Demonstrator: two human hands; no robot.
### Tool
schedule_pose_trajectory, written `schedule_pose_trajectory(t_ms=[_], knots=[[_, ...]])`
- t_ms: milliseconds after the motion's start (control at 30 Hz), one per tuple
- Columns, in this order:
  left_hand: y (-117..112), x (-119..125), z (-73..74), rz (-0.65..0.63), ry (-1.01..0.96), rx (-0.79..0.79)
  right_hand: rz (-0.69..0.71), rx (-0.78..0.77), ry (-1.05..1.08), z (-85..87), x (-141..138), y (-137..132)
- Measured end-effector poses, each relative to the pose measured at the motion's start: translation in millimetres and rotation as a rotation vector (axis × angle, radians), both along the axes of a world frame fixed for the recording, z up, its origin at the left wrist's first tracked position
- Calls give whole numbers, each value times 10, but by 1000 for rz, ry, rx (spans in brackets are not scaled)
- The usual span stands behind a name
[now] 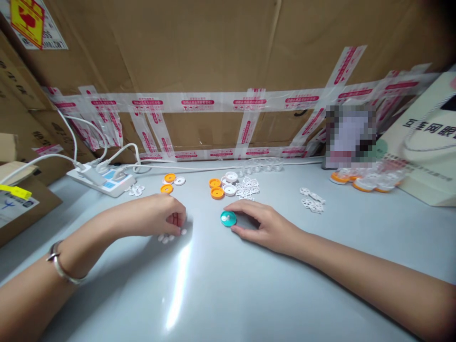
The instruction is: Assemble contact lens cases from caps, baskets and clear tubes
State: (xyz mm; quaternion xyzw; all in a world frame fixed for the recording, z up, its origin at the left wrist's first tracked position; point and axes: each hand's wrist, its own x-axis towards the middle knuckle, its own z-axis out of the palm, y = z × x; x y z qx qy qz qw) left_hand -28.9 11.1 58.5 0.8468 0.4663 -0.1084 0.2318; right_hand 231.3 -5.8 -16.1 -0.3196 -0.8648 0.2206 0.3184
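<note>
Power strip [114,185] lies on the surface [228,289], white cables [46,155] attached. Behind it: large taped cardboard box [199,52]. Just left of it: smaller carton [42,202] bearing yellow strip [16,191]. Far right of it: printed bag [415,147].

The disc [232,222] in my right hand [269,227] is teal, with white parts on top. The small pieces [166,239] at my left hand [153,216] are plain white. Toward the back edge of my pale blue-grey bench [228,294], the round caps [217,193] are orange or white; the openwork pieces [247,187], white. White tape [223,101] with red print crosses the brown carton [199,52].
</note>
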Motion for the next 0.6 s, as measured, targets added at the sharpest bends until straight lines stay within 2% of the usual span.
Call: schedule_pose_trajectory(t_ms=[167,233,300,400,500,600], knots=[[-11,38,32,-64,15,180,-85,22,173,43,31,-17],[-62,128,15,-80,-126,288,-148,41,265,70,21,-36],[-145,257,-35,-44,-382,432,-185,37,310,96,-9,-67],[-284,456,-153,-6,-690,597,-155,-25,324,122,-79,-130],[-373,577,-265,-58,-820,674,-108,-76,354,134,-135,-186],[-401,615,-325,-72,-863,712,-96,-69,404,138,-151,-209]])
